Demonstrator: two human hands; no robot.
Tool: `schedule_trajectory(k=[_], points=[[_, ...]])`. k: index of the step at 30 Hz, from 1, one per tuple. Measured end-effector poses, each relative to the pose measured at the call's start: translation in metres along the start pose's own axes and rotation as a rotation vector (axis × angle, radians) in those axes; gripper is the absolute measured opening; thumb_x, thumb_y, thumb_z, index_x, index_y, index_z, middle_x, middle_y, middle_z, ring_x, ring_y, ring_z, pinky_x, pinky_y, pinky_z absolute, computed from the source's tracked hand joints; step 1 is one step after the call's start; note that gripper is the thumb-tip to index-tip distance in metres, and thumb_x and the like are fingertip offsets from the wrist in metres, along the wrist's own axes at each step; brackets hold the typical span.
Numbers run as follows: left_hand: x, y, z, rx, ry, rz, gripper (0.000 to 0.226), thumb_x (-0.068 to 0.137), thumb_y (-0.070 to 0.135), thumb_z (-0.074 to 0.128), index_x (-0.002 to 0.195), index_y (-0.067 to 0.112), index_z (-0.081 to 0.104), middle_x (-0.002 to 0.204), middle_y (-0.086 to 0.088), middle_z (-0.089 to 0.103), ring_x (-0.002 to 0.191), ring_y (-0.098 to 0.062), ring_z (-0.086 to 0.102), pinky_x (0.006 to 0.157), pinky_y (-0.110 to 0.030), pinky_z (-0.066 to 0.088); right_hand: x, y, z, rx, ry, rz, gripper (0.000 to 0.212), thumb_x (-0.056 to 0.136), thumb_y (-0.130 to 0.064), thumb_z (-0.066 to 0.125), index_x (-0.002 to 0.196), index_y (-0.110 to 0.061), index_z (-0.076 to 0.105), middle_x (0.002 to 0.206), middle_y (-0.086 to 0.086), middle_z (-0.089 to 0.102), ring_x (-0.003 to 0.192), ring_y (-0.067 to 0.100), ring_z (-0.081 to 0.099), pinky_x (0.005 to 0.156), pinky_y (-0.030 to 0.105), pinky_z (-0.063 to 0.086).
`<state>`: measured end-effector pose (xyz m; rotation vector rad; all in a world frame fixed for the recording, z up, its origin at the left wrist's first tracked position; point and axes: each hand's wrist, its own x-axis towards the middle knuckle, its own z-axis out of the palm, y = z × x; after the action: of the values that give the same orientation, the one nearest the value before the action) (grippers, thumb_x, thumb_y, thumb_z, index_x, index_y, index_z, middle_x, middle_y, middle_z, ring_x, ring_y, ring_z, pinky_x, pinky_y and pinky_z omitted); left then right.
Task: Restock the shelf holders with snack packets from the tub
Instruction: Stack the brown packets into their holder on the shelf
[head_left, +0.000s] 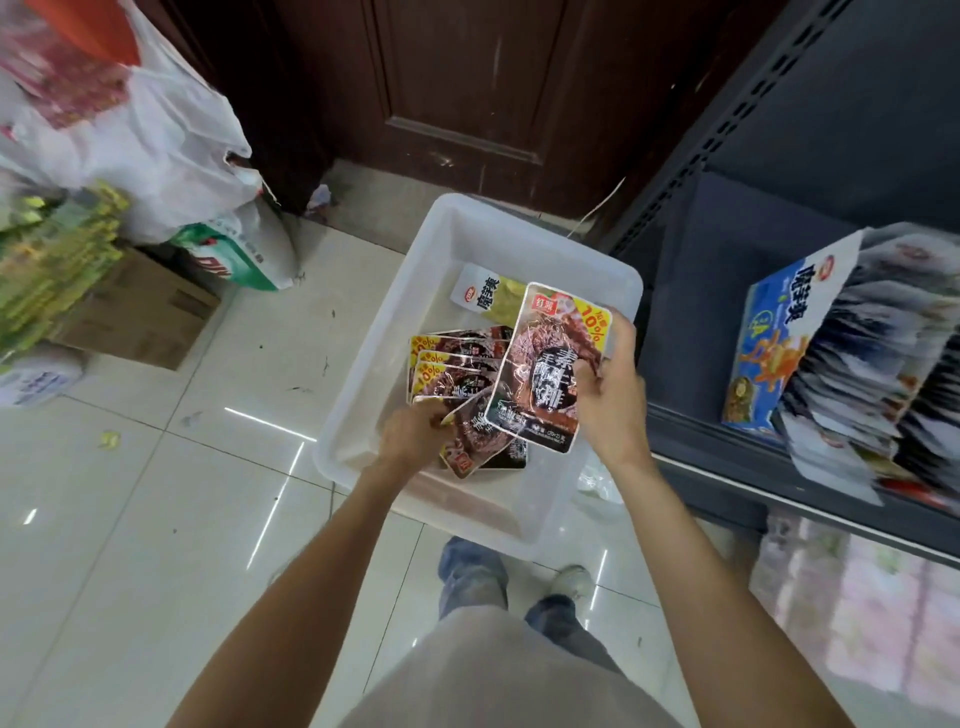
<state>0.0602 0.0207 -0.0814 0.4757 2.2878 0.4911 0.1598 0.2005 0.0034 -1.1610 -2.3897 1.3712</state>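
While my right hand (605, 384) pinches one packet (545, 364) above the tub (363, 374), my left hand (415, 434) pinches another (467, 441) near its front edge. A thin pinch on slick foil could slip.

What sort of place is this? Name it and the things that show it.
Probably a small shop's aisle: a dark shelf unit holding a blue display box of packets, a tub of snack packets on the tiled floor, and cardboard cartons beside stuffed bags.

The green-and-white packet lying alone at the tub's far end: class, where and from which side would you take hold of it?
Pinch the green-and-white packet by its near edge, reaching from above over the tub. It lies flat and partly tucked under the packet held in the right hand.
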Motion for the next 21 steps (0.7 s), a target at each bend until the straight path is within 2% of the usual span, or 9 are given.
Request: schedule_trajectory(k=[3, 5, 8, 11, 13, 15, 17, 19, 21], points=[[-0.019, 0.005, -0.019, -0.330, 0.108, 0.059, 0.022, 0.095, 0.022, 0.055, 0.114, 0.011, 0.060, 0.101, -0.008, 0.068, 0.085, -0.028, 0.067, 0.075, -0.039, 0.055, -0.011, 0.002, -0.010, 0.115, 0.031, 0.023, 0.047, 0.098, -0.010, 0.047, 0.135, -0.033, 0.028, 0.109, -0.003, 0.065, 0.086, 0.004, 0.065, 0.065, 0.018, 0.053], [-0.033, 0.011, -0.033, -0.459, 0.220, 0.134, 0.018, 0.095, 0.024, 0.055, 0.110, 0.015, 0.061, 0.099, -0.008, 0.070, 0.079, -0.024, 0.068, 0.068, -0.039, 0.057, -0.019, 0.001, -0.019, 0.187, 0.064, 0.030, 0.047, 0.098, -0.009, 0.048, 0.133, -0.034, 0.030, 0.104, -0.002, 0.067, 0.087, 0.010, 0.067, 0.069, 0.028, 0.055], [-0.053, 0.024, -0.054, -0.623, 0.374, 0.221, 0.007, 0.093, 0.024, 0.059, 0.089, 0.024, 0.065, 0.082, 0.002, 0.071, 0.070, -0.013, 0.067, 0.058, -0.032, 0.054, -0.034, -0.001, -0.036, 0.282, 0.104, 0.010, 0.045, 0.098, -0.012, 0.050, 0.131, -0.036, 0.032, 0.102, -0.005, 0.067, 0.091, 0.015, 0.067, 0.077, 0.039, 0.056], [-0.072, 0.045, -0.073, -0.914, 0.485, 0.173, 0.012, 0.090, 0.021, 0.064, 0.081, 0.027, 0.069, 0.072, 0.009, 0.072, 0.064, -0.005, 0.066, 0.054, -0.020, 0.051, -0.052, -0.007, -0.059, 0.278, 0.140, -0.063, 0.031, 0.098, -0.020, 0.050, 0.121, -0.036, 0.037, 0.092, -0.008, 0.067, 0.083, 0.018, 0.067, 0.074, 0.045, 0.056], [-0.083, 0.063, -0.080, -1.128, 0.481, 0.116, 0.009, 0.091, 0.021, 0.062, 0.086, 0.020, 0.070, 0.072, 0.008, 0.073, 0.062, -0.006, 0.067, 0.052, -0.017, 0.050, -0.061, -0.008, -0.077, 0.275, 0.171, -0.101, 0.014, 0.098, -0.022, 0.050, 0.109, -0.029, 0.043, 0.087, -0.005, 0.067, 0.084, 0.024, 0.065, 0.073, 0.046, 0.055], [-0.092, 0.081, -0.081, -1.298, 0.410, 0.103, 0.013, 0.094, 0.022, 0.058, 0.089, 0.016, 0.068, 0.077, 0.003, 0.074, 0.067, -0.011, 0.070, 0.056, -0.022, 0.053, -0.070, -0.003, -0.098, 0.312, 0.230, -0.130, 0.011, 0.099, -0.020, 0.049, 0.101, -0.031, 0.049, 0.090, -0.013, 0.068, 0.087, 0.012, 0.066, 0.069, 0.026, 0.056], [-0.101, 0.101, -0.080, -1.352, 0.334, 0.164, 0.016, 0.096, 0.022, 0.054, 0.090, 0.017, 0.069, 0.084, 0.000, 0.075, 0.074, -0.014, 0.071, 0.060, -0.026, 0.056, -0.080, -0.001, -0.124, 0.357, 0.287, -0.148, 0.023, 0.098, -0.021, 0.050, 0.097, -0.043, 0.055, 0.095, -0.025, 0.067, 0.088, -0.003, 0.064, 0.067, 0.011, 0.049], [-0.111, 0.125, -0.076, -1.337, 0.274, 0.216, 0.018, 0.096, 0.024, 0.054, 0.091, 0.019, 0.071, 0.091, -0.004, 0.074, 0.081, -0.018, 0.071, 0.068, -0.032, 0.057, -0.093, 0.004, -0.153, 0.383, 0.337, -0.152, 0.022, 0.096, -0.026, 0.052, 0.095, -0.047, 0.059, 0.096, -0.024, 0.068, 0.087, -0.004, 0.063, 0.072, 0.019, 0.052], [-0.121, 0.153, -0.070, -1.272, 0.250, 0.283, 0.020, 0.096, 0.026, 0.055, 0.089, 0.024, 0.073, 0.093, -0.005, 0.074, 0.084, -0.020, 0.070, 0.075, -0.038, 0.057, -0.106, 0.018, -0.184, 0.417, 0.406, -0.131, 0.016, 0.092, -0.030, 0.055, 0.094, -0.044, 0.062, 0.092, -0.020, 0.069, 0.085, 0.002, 0.063, 0.077, 0.039, 0.055]])
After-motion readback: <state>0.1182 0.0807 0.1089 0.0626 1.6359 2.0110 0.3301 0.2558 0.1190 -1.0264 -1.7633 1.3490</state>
